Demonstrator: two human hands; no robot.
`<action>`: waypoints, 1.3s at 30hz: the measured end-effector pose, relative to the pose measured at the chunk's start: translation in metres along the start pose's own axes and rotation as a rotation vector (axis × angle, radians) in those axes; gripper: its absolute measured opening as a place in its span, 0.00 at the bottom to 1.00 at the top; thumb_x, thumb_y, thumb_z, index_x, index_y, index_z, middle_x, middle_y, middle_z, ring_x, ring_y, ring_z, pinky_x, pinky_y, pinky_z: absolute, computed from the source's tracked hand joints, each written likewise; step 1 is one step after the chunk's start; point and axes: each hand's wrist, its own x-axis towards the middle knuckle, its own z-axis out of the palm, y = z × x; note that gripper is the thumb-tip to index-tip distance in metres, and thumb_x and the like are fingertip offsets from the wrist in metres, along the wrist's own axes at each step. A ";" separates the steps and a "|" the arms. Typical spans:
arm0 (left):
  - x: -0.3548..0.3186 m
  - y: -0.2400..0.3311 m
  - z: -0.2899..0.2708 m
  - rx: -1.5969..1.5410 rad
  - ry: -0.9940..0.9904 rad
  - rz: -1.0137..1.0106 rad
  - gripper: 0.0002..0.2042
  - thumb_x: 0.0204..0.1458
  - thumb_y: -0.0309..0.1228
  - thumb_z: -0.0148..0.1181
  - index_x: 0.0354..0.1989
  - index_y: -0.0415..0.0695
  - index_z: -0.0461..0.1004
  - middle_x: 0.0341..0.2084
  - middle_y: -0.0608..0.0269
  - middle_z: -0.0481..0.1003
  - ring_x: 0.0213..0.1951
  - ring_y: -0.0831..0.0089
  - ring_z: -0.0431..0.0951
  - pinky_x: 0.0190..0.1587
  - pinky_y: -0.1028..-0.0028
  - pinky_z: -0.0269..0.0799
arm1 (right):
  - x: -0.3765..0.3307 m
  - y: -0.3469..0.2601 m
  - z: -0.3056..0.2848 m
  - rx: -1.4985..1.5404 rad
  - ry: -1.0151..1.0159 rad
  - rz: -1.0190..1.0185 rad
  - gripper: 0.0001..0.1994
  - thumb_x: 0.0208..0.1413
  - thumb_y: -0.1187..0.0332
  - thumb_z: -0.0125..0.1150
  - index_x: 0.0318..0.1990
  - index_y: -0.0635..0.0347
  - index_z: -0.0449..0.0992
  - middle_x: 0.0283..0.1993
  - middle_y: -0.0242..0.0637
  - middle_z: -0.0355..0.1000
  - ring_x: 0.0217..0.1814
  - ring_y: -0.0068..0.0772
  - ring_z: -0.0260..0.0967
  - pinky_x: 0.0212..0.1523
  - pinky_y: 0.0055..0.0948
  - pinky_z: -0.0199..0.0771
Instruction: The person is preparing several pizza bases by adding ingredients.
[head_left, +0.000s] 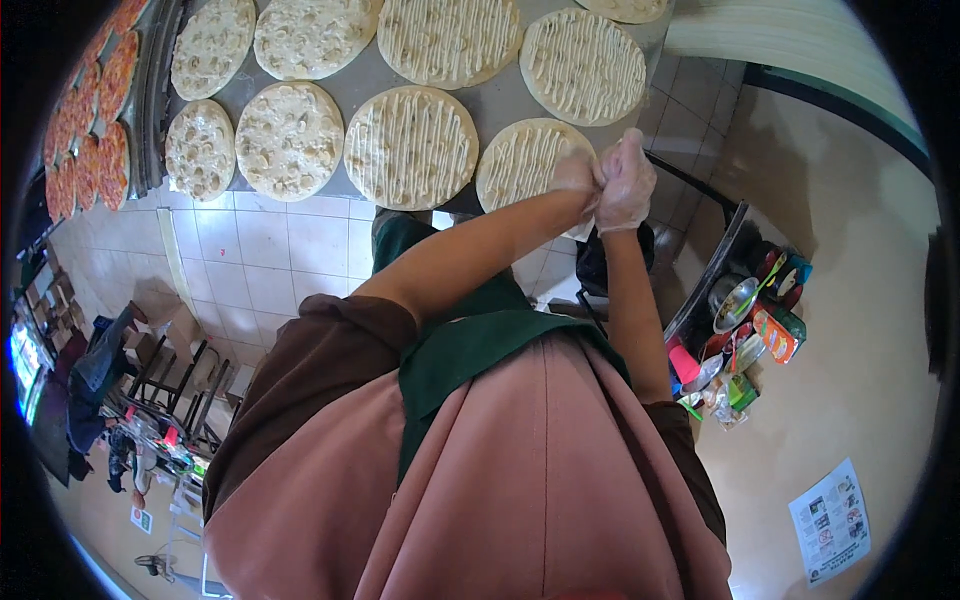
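My left hand (pixel 577 172) is smeared by motion and hovers at the right edge of a round flatbread (pixel 520 160) striped with white cream. Right beside it, my right hand (pixel 626 182) wears a clear plastic glove and is closed like a fist. Whether it holds anything is hidden. The two hands meet or overlap near the wrists; I cannot tell if they touch. Another striped flatbread (pixel 583 68) lies just beyond them, and a third striped one (pixel 411 148) is to the left. All rest on a grey metal table (pixel 490 103).
Cream-coloured flatbreads with chunky topping (pixel 289 140) lie farther left on the table. Past them are several red-topped flatbreads (pixel 117 75). At right, a side table bears a metal bowl (pixel 735 303), a pink cup (pixel 684 364) and packets. Chairs (pixel 190 365) and people stand at lower left.
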 end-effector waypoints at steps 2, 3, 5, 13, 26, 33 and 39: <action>0.023 -0.025 0.008 -1.163 -0.104 -0.534 0.15 0.38 0.33 0.64 0.32 0.38 0.70 0.30 0.43 0.73 0.36 0.50 0.75 0.35 0.58 0.69 | -0.004 -0.008 0.013 0.378 -0.029 0.264 0.23 0.61 0.54 0.41 0.14 0.52 0.53 0.14 0.24 0.47 0.16 0.18 0.43 0.18 0.22 0.43; 0.005 -0.025 0.011 -0.571 -0.033 -0.267 0.15 0.39 0.34 0.63 0.31 0.38 0.70 0.30 0.43 0.74 0.35 0.49 0.75 0.35 0.59 0.69 | -0.016 -0.002 0.005 0.317 -0.016 0.280 0.23 0.61 0.54 0.42 0.14 0.52 0.53 0.14 0.24 0.47 0.16 0.18 0.43 0.18 0.22 0.43; -0.040 -0.039 0.014 0.050 -0.007 -0.013 0.15 0.39 0.36 0.62 0.31 0.37 0.71 0.30 0.42 0.74 0.36 0.49 0.75 0.35 0.59 0.70 | -0.047 0.027 -0.015 0.160 -0.051 0.313 0.23 0.60 0.53 0.44 0.15 0.54 0.56 0.15 0.25 0.51 0.17 0.19 0.46 0.19 0.23 0.45; -0.058 -0.052 0.020 0.011 -0.086 -0.052 0.18 0.39 0.39 0.63 0.32 0.37 0.69 0.30 0.41 0.74 0.37 0.48 0.75 0.37 0.59 0.69 | -0.069 0.052 -0.030 -0.218 -0.099 0.030 0.21 0.61 0.58 0.42 0.20 0.63 0.64 0.16 0.38 0.57 0.18 0.35 0.52 0.22 0.36 0.53; -0.061 -0.057 0.025 -0.784 -0.246 -0.280 0.28 0.48 0.51 0.52 0.43 0.36 0.63 0.41 0.45 0.70 0.44 0.57 0.72 0.42 0.61 0.67 | -0.066 0.044 -0.054 0.491 -0.086 0.503 0.20 0.61 0.58 0.42 0.19 0.61 0.63 0.18 0.30 0.60 0.21 0.32 0.58 0.24 0.37 0.55; -0.112 -0.013 -0.046 -1.523 -0.768 -0.673 0.46 0.46 0.68 0.35 0.61 0.37 0.46 0.55 0.45 0.58 0.53 0.56 0.63 0.50 0.68 0.61 | -0.068 -0.042 -0.061 0.130 -0.018 -0.047 0.21 0.61 0.57 0.37 0.39 0.65 0.73 0.42 0.40 0.69 0.46 0.36 0.65 0.49 0.31 0.60; -0.148 0.057 -0.045 -1.450 -0.814 -0.093 0.27 0.57 0.51 0.41 0.55 0.39 0.59 0.50 0.59 0.64 0.50 0.66 0.66 0.54 0.68 0.62 | -0.087 -0.080 -0.079 -0.774 -0.042 -0.377 0.23 0.60 0.54 0.38 0.53 0.62 0.68 0.56 0.44 0.59 0.56 0.41 0.57 0.56 0.35 0.54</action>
